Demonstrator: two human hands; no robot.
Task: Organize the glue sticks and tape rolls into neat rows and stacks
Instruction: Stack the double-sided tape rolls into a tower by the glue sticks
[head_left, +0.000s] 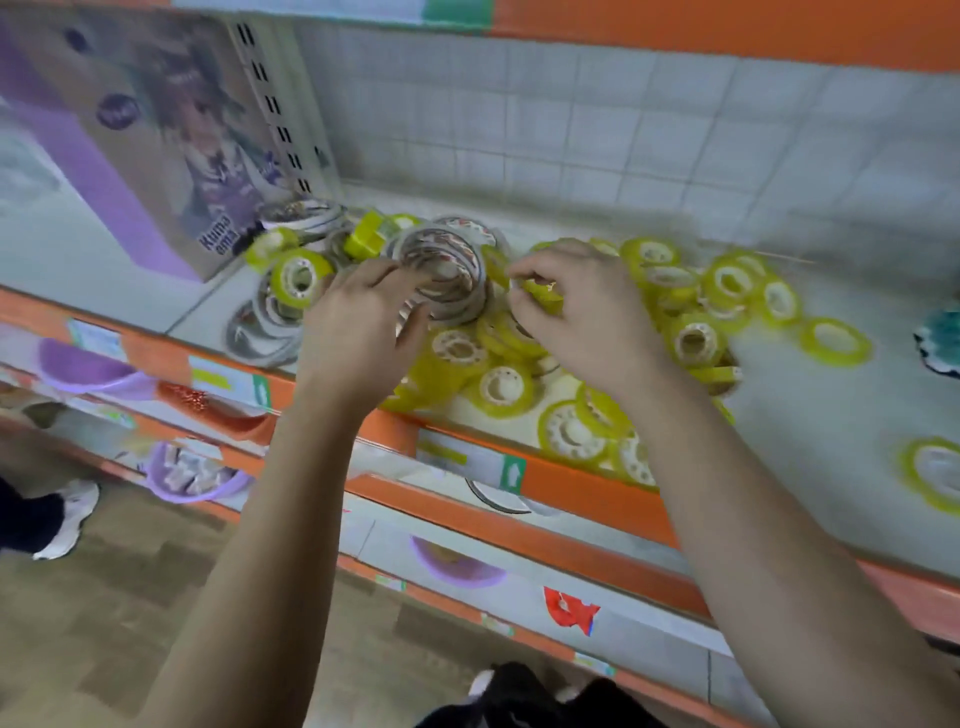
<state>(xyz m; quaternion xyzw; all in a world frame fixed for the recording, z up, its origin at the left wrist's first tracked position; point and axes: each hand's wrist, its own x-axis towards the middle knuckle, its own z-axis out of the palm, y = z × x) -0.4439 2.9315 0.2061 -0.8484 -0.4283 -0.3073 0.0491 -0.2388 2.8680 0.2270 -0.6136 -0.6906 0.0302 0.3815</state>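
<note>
Early stage. Left hand (358, 322) curled round stacked white tape rolls (447, 265) on shelf (805, 400); right hand (582, 312) pinching one yellow tape roll (543, 292). Remaining: loose yellow rolls (696, 340) scattered alongside, no rows formed.

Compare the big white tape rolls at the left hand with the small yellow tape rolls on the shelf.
The white tape rolls are wider rings with open middles; the yellow tape rolls are smaller, most with white spoked cores. The white ones sit piled together; the yellow ones lie scattered. Both are round and lie on the shelf.
</note>
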